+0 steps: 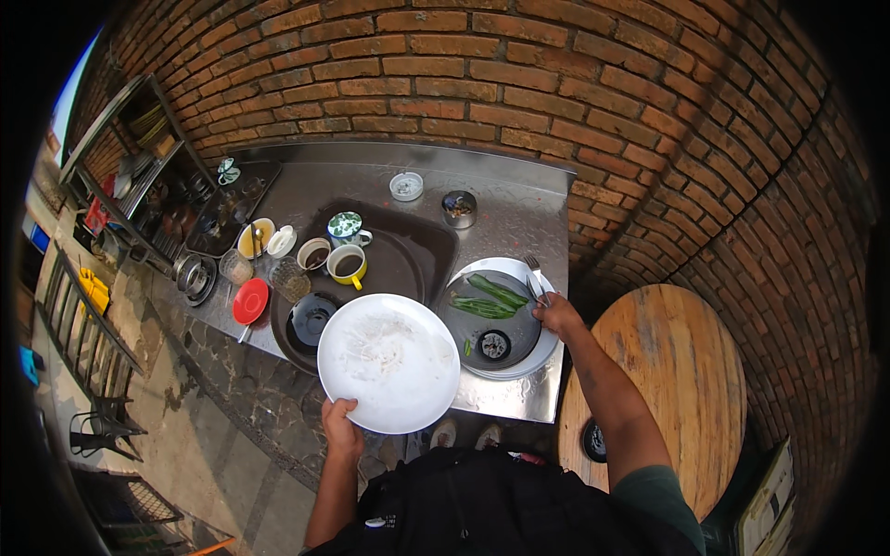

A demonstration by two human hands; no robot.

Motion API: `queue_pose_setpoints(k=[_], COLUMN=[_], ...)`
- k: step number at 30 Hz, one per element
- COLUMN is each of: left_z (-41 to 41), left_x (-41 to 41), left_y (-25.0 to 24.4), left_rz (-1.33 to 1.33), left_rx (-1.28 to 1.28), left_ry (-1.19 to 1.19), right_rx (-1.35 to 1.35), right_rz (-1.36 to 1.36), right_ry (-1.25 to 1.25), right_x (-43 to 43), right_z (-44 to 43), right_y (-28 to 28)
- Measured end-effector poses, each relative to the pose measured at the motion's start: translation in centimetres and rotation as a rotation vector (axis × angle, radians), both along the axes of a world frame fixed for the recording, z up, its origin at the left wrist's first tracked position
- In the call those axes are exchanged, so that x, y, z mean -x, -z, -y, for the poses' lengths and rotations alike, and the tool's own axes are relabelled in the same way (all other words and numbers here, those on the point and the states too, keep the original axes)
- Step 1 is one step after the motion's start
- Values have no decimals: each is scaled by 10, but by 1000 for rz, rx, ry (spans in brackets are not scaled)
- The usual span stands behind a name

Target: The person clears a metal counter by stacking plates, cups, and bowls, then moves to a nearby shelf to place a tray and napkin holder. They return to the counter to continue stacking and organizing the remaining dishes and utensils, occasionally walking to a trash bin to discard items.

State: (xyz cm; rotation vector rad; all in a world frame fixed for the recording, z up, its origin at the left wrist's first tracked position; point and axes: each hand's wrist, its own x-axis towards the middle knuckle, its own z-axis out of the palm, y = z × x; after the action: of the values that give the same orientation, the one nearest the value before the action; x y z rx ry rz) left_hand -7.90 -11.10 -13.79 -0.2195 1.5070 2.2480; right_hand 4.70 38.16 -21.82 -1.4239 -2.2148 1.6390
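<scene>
A white plate (400, 347) with smears on its surface is tilted up in front of me. My left hand (342, 422) grips its lower left rim. Over the right side of the counter, my right hand (558, 314) has its fingers closed on metal cutlery (534, 272), of which a fork end sticks out. Just beneath it lies a dark grey plate (455, 333), bearing green leaf pieces (490, 299) and a small black dish (494, 345). This plate rests on white plates (551, 344). Whether the right fingers also touch the plates, I cannot tell.
Left on the steel counter (487, 399) stands a brown tray (438, 243) with a yellow mug (347, 265) and several cups. Beside it are a red saucer (250, 301) and a bowl (256, 238). A brick wall rises behind; a round wooden table (667, 389) stands right.
</scene>
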Motion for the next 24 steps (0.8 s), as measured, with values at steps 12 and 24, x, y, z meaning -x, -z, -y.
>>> queue_pose_setpoints(k=[12, 24], left_z=[-1, -61], left_x=[4, 17], left_y=[2, 3], left_rz=[-15, 78], left_rx=[-8, -11], left_ry=[-21, 92], right_rx=[67, 292], right_rz=[63, -221], right_ry=[3, 262], right_x=[-12, -93], right_z=[-2, -21], right_y=[-10, -57])
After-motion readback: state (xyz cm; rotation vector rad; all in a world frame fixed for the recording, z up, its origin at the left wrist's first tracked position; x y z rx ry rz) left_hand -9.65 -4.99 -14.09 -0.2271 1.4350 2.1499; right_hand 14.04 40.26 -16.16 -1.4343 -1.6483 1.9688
